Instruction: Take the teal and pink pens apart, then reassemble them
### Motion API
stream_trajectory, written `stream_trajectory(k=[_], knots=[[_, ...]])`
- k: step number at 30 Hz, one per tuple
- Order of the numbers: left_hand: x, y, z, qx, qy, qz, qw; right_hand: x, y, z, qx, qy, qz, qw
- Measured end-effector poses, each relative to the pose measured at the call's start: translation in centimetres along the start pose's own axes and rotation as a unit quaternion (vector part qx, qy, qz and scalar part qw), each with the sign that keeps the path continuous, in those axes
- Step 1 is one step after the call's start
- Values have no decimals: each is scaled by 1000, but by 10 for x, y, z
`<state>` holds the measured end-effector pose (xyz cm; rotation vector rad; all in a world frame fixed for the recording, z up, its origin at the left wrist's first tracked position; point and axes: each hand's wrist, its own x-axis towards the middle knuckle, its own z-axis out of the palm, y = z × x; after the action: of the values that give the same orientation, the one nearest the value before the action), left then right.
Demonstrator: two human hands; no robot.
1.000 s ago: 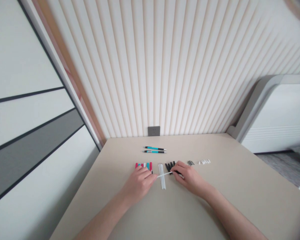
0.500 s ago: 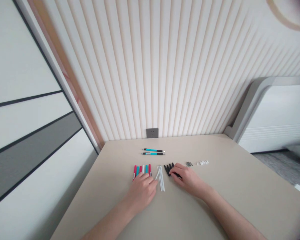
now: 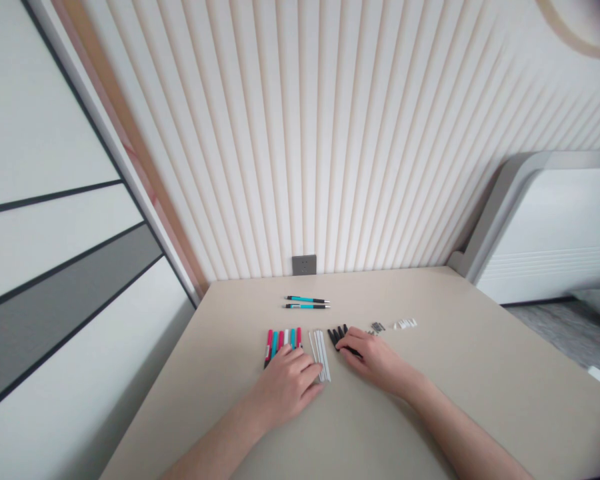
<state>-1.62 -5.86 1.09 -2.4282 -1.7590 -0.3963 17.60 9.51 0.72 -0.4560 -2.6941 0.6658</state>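
My left hand (image 3: 291, 381) rests palm down on the table, its thumb and forefinger apart. These two lie at the lower ends of several thin white pen refills (image 3: 322, 353). Its other fingers cover the lower part of a row of red, teal and white pen barrels (image 3: 281, 339). My right hand (image 3: 371, 355) has its fingers curled over a black pen grip (image 3: 353, 351), only partly visible. Several more black pen grips (image 3: 337, 333) lie side by side just left of that hand.
Two assembled teal-and-black pens (image 3: 307, 303) lie farther back on the beige table (image 3: 230, 303). Small dark-and-silver parts (image 3: 378, 327) and small white parts (image 3: 405, 324) lie right of centre. A dark wall socket (image 3: 304, 265) is behind the table.
My left thumb and forefinger have parted and moved right. The slanted refill now lies more nearly in line beside the others. My right hand has barely moved.
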Motion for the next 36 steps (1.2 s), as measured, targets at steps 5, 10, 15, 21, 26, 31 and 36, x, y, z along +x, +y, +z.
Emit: stream_trajectory(k=[5, 10, 15, 21, 26, 31, 36], knots=[[2, -1, 2, 8, -8, 7, 1000, 1, -1, 1, 0, -3, -11, 1000], [3, -2, 7, 30, 2, 17, 999, 1, -1, 3, -8, -15, -19, 1000], [2, -5, 10, 46, 14, 35, 998, 1, 1, 5, -10, -27, -29, 999], [3, -3, 5, 33, 7, 27, 999, 2, 1, 7, -3, -31, -35, 999], [4, 0, -1, 12, 19, 14, 1000, 2, -4, 4, 1, -33, -44, 998], [3, 2, -2, -6, 13, 27, 1000, 0, -7, 2, 12, -32, -61, 998], [3, 2, -2, -19, -11, 41, 999, 0, -6, 5, 26, -28, -65, 997]])
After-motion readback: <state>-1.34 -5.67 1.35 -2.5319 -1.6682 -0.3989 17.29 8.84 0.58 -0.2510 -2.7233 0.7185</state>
